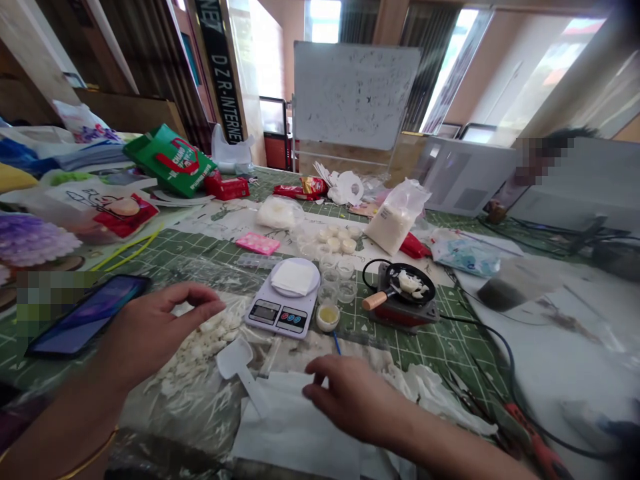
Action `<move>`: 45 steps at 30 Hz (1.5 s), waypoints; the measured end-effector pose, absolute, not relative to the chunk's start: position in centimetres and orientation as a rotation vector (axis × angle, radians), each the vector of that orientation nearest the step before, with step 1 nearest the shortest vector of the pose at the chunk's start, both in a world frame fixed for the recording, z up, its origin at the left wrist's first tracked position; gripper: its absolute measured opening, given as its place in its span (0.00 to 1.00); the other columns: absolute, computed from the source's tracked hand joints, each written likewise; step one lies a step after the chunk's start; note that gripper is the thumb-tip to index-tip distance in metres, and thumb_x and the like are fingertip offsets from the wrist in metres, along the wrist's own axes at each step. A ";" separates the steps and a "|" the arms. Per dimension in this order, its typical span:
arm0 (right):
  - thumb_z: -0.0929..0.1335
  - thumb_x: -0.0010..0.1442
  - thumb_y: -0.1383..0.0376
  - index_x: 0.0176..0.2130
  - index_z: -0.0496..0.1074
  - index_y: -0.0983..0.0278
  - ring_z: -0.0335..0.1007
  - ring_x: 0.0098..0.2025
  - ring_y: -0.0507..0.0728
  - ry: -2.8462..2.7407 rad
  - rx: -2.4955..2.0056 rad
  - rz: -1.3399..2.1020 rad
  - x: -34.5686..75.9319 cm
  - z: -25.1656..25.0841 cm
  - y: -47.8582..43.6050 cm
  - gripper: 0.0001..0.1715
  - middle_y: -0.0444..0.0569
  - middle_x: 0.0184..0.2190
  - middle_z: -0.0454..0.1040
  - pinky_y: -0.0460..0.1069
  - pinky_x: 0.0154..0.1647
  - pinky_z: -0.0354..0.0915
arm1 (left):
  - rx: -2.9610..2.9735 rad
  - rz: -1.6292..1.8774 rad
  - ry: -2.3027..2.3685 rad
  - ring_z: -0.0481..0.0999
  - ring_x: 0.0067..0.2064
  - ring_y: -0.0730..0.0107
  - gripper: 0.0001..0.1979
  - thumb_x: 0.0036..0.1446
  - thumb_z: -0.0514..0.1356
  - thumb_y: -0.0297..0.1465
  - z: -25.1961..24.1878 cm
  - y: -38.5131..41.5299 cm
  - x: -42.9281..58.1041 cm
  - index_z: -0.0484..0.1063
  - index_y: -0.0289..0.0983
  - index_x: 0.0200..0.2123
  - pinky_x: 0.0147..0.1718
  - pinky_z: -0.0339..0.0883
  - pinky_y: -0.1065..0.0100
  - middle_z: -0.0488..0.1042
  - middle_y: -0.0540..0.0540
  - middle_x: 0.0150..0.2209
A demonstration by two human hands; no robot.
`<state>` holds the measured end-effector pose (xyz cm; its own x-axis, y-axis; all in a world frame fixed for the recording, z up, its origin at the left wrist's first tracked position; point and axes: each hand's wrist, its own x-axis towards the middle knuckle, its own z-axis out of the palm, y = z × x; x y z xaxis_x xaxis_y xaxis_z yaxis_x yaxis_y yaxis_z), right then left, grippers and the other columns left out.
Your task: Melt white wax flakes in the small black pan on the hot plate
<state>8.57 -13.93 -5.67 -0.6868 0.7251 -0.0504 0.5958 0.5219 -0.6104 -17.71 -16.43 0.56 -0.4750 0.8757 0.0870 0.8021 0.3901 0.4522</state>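
Note:
My left hand [155, 327] hovers over a clear plastic sheet strewn with white wax-like chunks [200, 350], fingers curved and apart, holding nothing. My right hand [350, 393] rests with fingers down on a white paper sheet [295, 427] at the table's near edge; nothing shows in its grip. A white plastic scoop [235, 363] lies between the hands. Just beyond stands a small digital scale [285, 300] with a white square on its pan. A little cup of yellowish liquid [328, 317] sits beside the scale.
A small black pan [407, 283] with white pieces sits on a red mini heater, its cable trailing right. A phone [87, 313] lies at the left. Bags, small cups, a pink mould [257, 243] and a green bag [170, 160] crowd the green mat. A person sits at far right.

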 end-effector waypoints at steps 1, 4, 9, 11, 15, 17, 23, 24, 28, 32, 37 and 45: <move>0.61 0.56 0.60 0.39 0.69 0.62 0.68 0.33 0.54 -2.516 -1.200 0.777 9.3 -5.9 -13.4 0.14 0.48 0.33 0.73 0.47 0.33 0.61 | 1.516 0.670 2.429 0.64 0.22 0.76 0.17 0.46 0.55 0.47 0.6 -16.1 -17.3 0.69 0.41 0.32 0.23 0.56 0.75 0.69 0.59 0.20; 0.60 0.55 0.64 0.44 0.65 0.68 0.65 0.42 0.59 -2.407 -1.371 0.403 10.1 -6.9 -11.7 0.17 0.55 0.39 0.70 0.53 0.43 0.60 | 1.659 0.771 2.241 0.65 0.23 0.75 0.18 0.49 0.52 0.47 0.6 -14.4 -16.1 0.69 0.38 0.27 0.23 0.57 0.75 0.67 0.56 0.18; 0.64 0.51 0.66 0.50 0.61 0.67 0.61 0.46 0.63 -2.486 -1.319 0.275 9.2 -6.9 -12.2 0.25 0.56 0.45 0.67 0.58 0.46 0.58 | 2.344 0.751 1.865 0.70 0.38 0.68 0.12 0.50 0.55 0.40 -0.8 -10.3 -13.3 0.71 0.38 0.33 0.40 0.59 0.68 0.74 0.49 0.34; 0.64 0.52 0.65 0.51 0.59 0.65 0.61 0.46 0.63 -2.530 -1.217 0.299 9.6 -6.4 -13.7 0.26 0.55 0.46 0.67 0.58 0.46 0.59 | 2.589 0.541 1.681 0.68 0.43 0.63 0.16 0.49 0.57 0.38 -2.0 -8.8 -12.3 0.69 0.38 0.40 0.44 0.56 0.64 0.73 0.46 0.40; 0.63 0.52 0.68 0.48 0.60 0.64 0.64 0.44 0.60 -2.467 -1.130 0.348 12.0 -6.7 -16.6 0.21 0.54 0.43 0.69 0.55 0.44 0.63 | 2.802 0.222 1.473 0.65 0.46 0.59 0.25 0.44 0.60 0.37 -4.5 -6.5 -10.7 0.64 0.38 0.48 0.47 0.52 0.60 0.69 0.43 0.44; 0.62 0.53 0.70 0.46 0.60 0.63 0.66 0.42 0.57 -2.425 -1.104 0.403 13.1 -7.5 -17.3 0.19 0.52 0.40 0.70 0.53 0.41 0.65 | 2.868 0.067 1.380 0.65 0.46 0.57 0.28 0.41 0.61 0.38 -5.2 -5.6 -9.9 0.64 0.39 0.48 0.47 0.51 0.58 0.68 0.42 0.45; 0.62 0.52 0.73 0.46 0.58 0.62 0.68 0.39 0.55 -2.319 -0.973 0.439 14.3 -10.5 -17.4 0.20 0.51 0.37 0.70 0.49 0.39 0.67 | 2.990 -0.163 1.149 0.66 0.41 0.57 0.22 0.42 0.58 0.39 -5.7 -3.9 -7.2 0.66 0.39 0.43 0.42 0.51 0.57 0.70 0.42 0.37; 0.62 0.52 0.72 0.46 0.58 0.62 0.68 0.39 0.55 -2.292 -0.944 0.424 14.3 -10.8 -17.3 0.20 0.51 0.37 0.70 0.49 0.39 0.67 | 2.998 -0.186 1.140 0.66 0.40 0.57 0.21 0.42 0.58 0.39 -5.8 -3.8 -6.9 0.67 0.38 0.41 0.42 0.51 0.57 0.70 0.42 0.36; 0.62 0.52 0.72 0.47 0.58 0.61 0.69 0.37 0.56 -2.200 -0.864 0.378 14.4 -11.2 -17.1 0.21 0.50 0.35 0.71 0.49 0.36 0.68 | 2.997 -0.255 1.142 0.66 0.39 0.58 0.19 0.41 0.57 0.40 -6.0 -3.3 -6.2 0.68 0.37 0.38 0.42 0.51 0.57 0.69 0.42 0.35; 0.62 0.52 0.73 0.46 0.58 0.59 0.69 0.36 0.55 -2.208 -0.893 0.453 14.4 -10.9 -17.2 0.22 0.49 0.34 0.71 0.49 0.36 0.68 | 3.010 -0.272 1.091 0.65 0.38 0.59 0.19 0.39 0.57 0.40 -6.0 -2.9 -6.1 0.69 0.37 0.36 0.41 0.51 0.57 0.69 0.43 0.34; 0.60 0.52 0.74 0.46 0.58 0.60 0.68 0.34 0.54 -2.188 -0.820 0.494 14.1 -12.6 -17.1 0.20 0.49 0.32 0.70 0.49 0.33 0.67 | 3.027 -0.236 1.081 0.63 0.41 0.57 0.19 0.39 0.57 0.40 -6.0 -2.8 -6.1 0.69 0.37 0.35 0.43 0.51 0.56 0.67 0.41 0.38; 0.60 0.50 0.76 0.47 0.57 0.61 0.68 0.32 0.55 -2.209 -0.752 0.439 14.2 -13.2 -16.8 0.24 0.49 0.30 0.70 0.49 0.31 0.68 | 3.044 -0.138 1.035 0.57 0.51 0.54 0.23 0.37 0.59 0.43 -5.7 -2.9 -6.1 0.69 0.35 0.36 0.55 0.37 0.53 0.62 0.39 0.49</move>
<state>14.25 -16.77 -13.22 -0.5472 0.6351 0.5451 0.3784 0.7687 -0.5157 -6.10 -2.89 -5.75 0.7897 0.6109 -0.0565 0.6043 -0.7905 -0.1001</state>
